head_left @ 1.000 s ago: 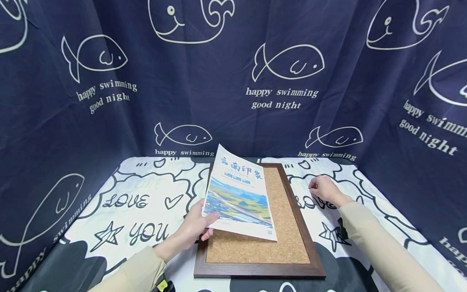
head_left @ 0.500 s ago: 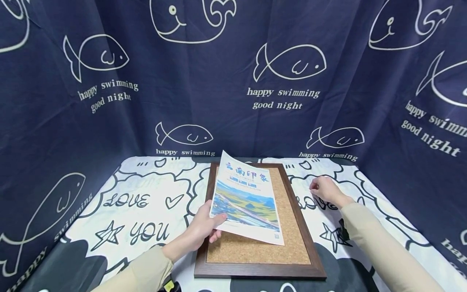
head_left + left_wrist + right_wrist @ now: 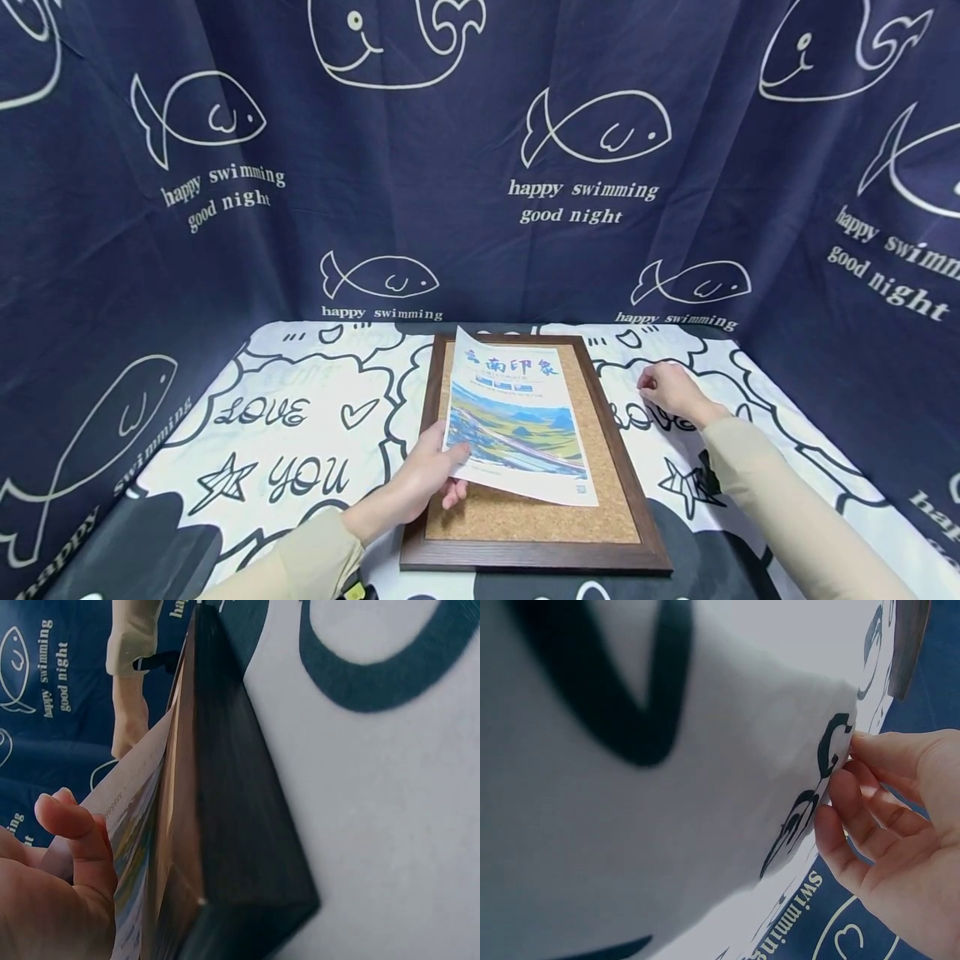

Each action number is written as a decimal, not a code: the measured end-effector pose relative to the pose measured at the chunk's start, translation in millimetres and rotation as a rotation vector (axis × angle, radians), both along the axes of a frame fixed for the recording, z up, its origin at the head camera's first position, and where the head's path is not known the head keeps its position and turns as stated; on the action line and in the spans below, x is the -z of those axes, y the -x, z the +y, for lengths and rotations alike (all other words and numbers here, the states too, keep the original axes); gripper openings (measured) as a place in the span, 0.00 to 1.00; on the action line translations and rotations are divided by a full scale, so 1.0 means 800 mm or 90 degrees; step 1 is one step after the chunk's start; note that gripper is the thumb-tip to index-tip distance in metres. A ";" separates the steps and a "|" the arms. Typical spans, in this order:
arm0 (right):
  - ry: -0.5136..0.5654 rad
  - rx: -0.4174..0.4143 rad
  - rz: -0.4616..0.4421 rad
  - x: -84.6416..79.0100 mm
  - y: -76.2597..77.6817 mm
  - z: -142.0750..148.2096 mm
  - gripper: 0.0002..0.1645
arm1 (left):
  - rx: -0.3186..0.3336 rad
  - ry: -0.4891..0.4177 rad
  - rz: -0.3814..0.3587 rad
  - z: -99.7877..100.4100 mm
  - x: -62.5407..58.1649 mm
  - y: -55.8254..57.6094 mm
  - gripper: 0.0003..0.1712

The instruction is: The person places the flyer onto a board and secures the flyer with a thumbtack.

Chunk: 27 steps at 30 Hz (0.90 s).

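1. Dark blue backdrop (image 3: pixel 465 167) with fish outlines and white lettering is hanging behind a black-and-white tablecloth (image 3: pixel 330 437), on which a brown-framed corkboard (image 3: pixel 532 557) is lying flat at the centre.

2. Compared with half a second ago, the printed poster (image 3: pixel 517 429) is sitting slightly nearer and further right over the board; its far left corner, earlier rising past the frame's far edge, is now standing lower, around that edge.

3. Over the same moment the left hand (image 3: pixel 431 477) is shifting right and nearer along with the sheet, while the right hand (image 3: pixel 672 393) is staying almost where it was.

4. Left thumb and fingers are clamping the poster at its near left side, the thumb pressing on the printed face and the fingers curling beneath.

5. Right-hand fingers are bending, with thumb and forefinger coming close together over the cloth, right of the board; whether they are pinching anything cannot be told.

6. The poster is covering much of the cork, bowing slightly, leaving bare strips showing at the near end and right.
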State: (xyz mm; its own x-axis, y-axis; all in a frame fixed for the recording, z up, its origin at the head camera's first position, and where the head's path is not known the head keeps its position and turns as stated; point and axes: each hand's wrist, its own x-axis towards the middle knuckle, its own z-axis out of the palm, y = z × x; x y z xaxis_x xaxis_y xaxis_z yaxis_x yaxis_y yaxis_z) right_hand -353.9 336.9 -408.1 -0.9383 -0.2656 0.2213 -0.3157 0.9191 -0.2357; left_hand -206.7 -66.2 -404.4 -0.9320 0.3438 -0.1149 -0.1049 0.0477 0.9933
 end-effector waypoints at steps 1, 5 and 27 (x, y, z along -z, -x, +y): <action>0.000 0.000 -0.001 0.000 0.000 0.000 0.02 | 0.003 -0.001 0.000 0.001 0.000 -0.001 0.21; 0.001 -0.002 -0.007 -0.001 0.000 0.000 0.03 | 0.012 0.001 0.000 0.002 0.000 -0.003 0.20; 0.010 -0.005 -0.002 0.003 0.003 0.007 0.02 | 0.048 0.010 -0.026 0.009 0.004 -0.011 0.19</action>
